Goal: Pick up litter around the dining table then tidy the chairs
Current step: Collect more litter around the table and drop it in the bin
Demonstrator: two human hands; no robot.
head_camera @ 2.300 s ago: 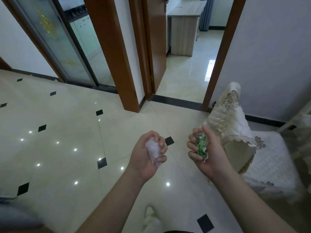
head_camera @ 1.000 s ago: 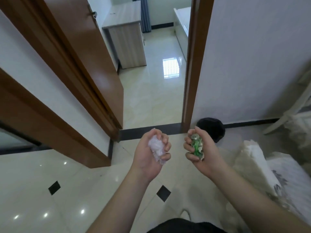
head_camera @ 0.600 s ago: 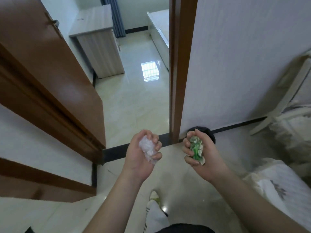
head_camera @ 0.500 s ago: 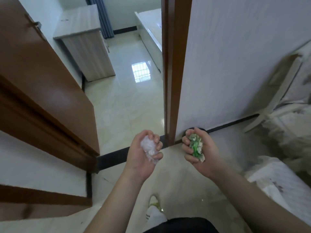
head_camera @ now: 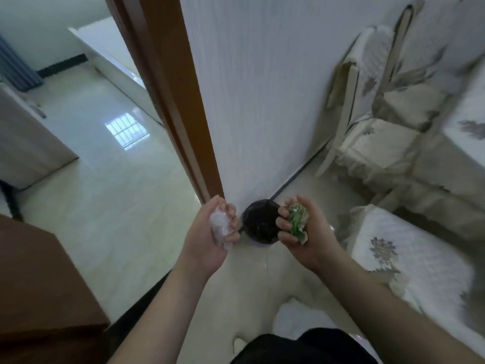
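So both hands are at the black-lined bin point(head_camera: 260, 223) by the wall: left hand point(head_camera: 210, 239) has its grip curled round a clear plastic wad point(head_camera: 220, 229), right hand point(head_camera: 305, 232) squeezes a crumpled green wrapper point(head_camera: 298, 222), presumably to drop both in.

You've closed in on the round black-lined bin point(head_camera: 261, 224) by the wall — it now sits fully in view between your left hand point(head_camera: 213, 236) and right hand point(head_camera: 305, 231), no longer half hidden behind the right one.
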